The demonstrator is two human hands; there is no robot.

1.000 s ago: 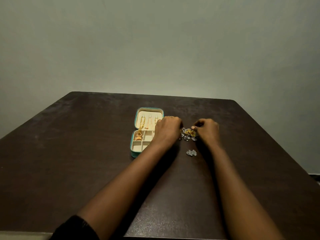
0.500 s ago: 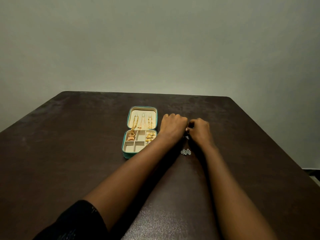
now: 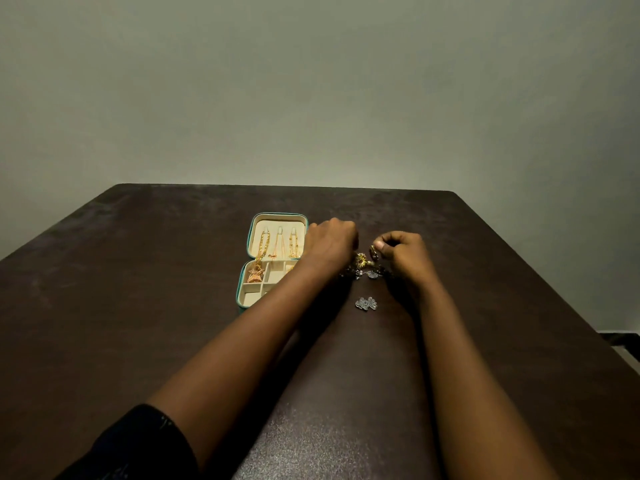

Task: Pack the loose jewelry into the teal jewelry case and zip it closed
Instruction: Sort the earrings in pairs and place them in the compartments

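The teal jewelry case lies open on the dark table, cream inside, with gold chains hung in its lid and gold pieces in the near compartments. To its right a small heap of loose jewelry lies between my hands. My left hand is curled over the heap's left edge; what its fingers hold is hidden. My right hand pinches a small gold piece just above the heap. A silver piece lies alone nearer to me.
The table's far edge meets a plain grey wall. My left forearm crosses the case's near right corner. A dark object shows past the table's right edge.
My hands have drawn apart, uncovering the heap of loose jewelry. My right hand has lifted a small gold piece from it.
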